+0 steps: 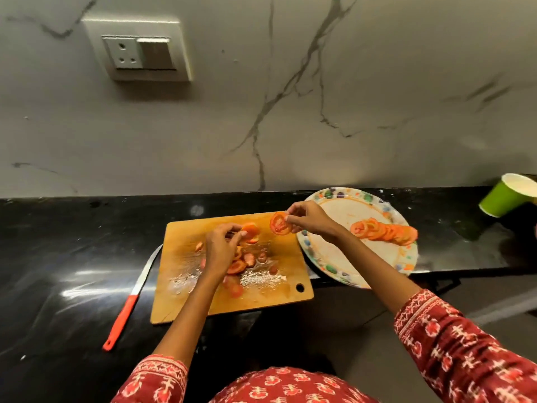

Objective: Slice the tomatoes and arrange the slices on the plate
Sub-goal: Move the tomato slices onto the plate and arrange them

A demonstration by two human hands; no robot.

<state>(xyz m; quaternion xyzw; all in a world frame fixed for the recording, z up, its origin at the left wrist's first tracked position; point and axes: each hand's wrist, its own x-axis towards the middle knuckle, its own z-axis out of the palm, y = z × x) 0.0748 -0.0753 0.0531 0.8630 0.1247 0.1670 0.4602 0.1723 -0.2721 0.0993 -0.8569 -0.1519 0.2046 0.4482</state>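
A wooden cutting board (189, 298) lies on the black counter, wet with juice and strewn with several tomato slices (236, 267). My left hand (222, 247) hovers over the pile and pinches a slice near the board's far edge. My right hand (309, 218) pinches a round tomato slice (279, 223) in the air, between the board and the plate. The patterned paper plate (334, 257) sits right of the board and overhangs the counter's front edge. A row of overlapping slices (383, 231) lies across its far right part.
A knife with a red handle (125, 312) lies on the counter left of the board, blade tip under the board's edge. A green paper cup (507, 196) stands tilted at the far right. A marble wall with a socket (139, 52) rises behind the counter.
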